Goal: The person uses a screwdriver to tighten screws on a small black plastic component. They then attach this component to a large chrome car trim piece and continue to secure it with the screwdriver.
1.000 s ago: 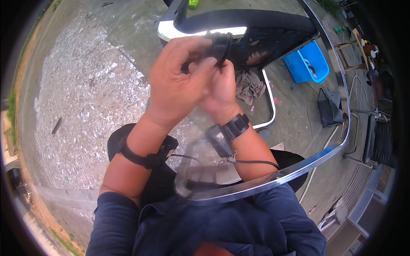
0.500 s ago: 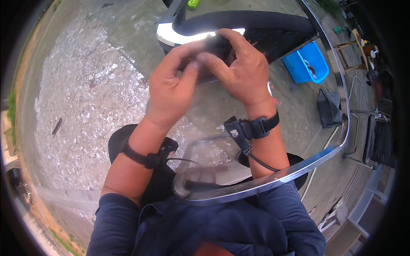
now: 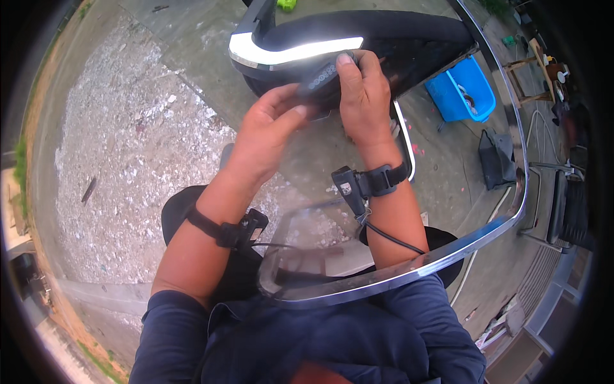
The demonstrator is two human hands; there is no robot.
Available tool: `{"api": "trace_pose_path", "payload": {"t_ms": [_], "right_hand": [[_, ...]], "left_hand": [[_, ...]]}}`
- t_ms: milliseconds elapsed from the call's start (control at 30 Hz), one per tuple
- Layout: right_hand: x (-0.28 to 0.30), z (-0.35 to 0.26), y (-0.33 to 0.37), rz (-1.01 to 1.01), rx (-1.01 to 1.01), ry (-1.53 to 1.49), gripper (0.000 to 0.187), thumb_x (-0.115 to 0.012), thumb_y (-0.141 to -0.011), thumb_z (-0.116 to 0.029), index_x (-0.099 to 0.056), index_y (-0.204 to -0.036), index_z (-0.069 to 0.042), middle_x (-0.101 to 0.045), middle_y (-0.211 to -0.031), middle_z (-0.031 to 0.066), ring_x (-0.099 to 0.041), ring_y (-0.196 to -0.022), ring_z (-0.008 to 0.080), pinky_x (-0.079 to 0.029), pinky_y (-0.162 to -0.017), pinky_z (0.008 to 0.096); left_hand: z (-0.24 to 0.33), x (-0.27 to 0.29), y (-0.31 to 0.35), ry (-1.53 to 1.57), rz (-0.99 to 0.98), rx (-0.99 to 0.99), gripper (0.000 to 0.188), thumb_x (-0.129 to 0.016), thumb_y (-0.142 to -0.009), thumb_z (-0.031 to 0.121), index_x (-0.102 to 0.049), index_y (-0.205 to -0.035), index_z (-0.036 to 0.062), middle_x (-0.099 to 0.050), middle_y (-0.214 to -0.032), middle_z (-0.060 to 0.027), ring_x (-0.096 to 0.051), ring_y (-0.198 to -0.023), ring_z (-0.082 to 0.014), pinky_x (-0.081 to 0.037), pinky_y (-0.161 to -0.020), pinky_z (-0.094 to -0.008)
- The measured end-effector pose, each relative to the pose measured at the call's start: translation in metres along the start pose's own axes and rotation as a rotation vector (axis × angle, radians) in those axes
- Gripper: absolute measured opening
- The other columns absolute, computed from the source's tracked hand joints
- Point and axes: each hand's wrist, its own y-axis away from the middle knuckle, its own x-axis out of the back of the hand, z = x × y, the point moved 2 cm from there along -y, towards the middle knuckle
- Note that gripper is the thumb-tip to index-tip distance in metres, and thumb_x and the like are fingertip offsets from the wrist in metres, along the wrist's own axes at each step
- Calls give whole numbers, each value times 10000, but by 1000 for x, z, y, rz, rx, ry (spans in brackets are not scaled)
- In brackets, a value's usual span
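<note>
A dark, slightly blurred oblong piece (image 3: 325, 77) with a row of pale round marks on its face is between my hands; I cannot make out its kind. My right hand (image 3: 366, 96) grips its upper right end, thumb on top and fingers curled behind. The thumb and forefinger of my left hand (image 3: 265, 134) close about its lower left end; their tips are blurred. Just beyond stands a black padded chair part (image 3: 384, 29) with a bright, glaring curved strip (image 3: 281, 56). A chrome tube frame (image 3: 377, 280) crosses over my lap and bends up the right side.
To the right stands a blue plastic bin (image 3: 448, 102) with things inside, near a dark bag (image 3: 495, 160). Farther right are a wooden stand (image 3: 540, 70) and a black folded chair (image 3: 568, 205). Pale debris (image 3: 128, 160) litters the ground at left. Both wrists wear black straps with cabled devices.
My hands have moved apart, the right one turning so its thumb lies on the dark piece. The marked face of that piece now shows between them.
</note>
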Motion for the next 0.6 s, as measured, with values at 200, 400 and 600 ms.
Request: {"api": "trace_pose_path", "payload": {"t_ms": [200, 400, 600], "right_hand": [[-14, 25, 19, -20, -539, -597, 342, -442, -1015, -414, -578, -912, -118, -561, -738, -2, -410, -506, 79, -303, -444, 220], [-29, 34, 36, -63, -786, -976, 431, -378, -1016, -455, -603, -964, -92, -611, -801, 2, -482, -585, 94, -325, -444, 241], [-46, 27, 45, -32, -951, -1241, 523, -306, -1017, -482, -617, -943, -68, -556, -684, 7, -452, -491, 99, -314, -414, 244]], "left_hand": [[-7, 2, -8, -15, 40, 34, 408, -606, -998, 214, -522, -1339, 8, -637, -1225, -81, -623, -1096, -176, -480, -916, -337], [-7, -3, -14, 9, 22, 21, 381, -619, -995, 246, -570, -1295, 16, -649, -1179, -66, -621, -1025, -153, -480, -892, -331], [-11, -8, -18, -47, 49, -7, 377, -637, -985, 265, -599, -1265, 16, -659, -1098, -29, -587, -982, -107, -462, -847, -277]]}}
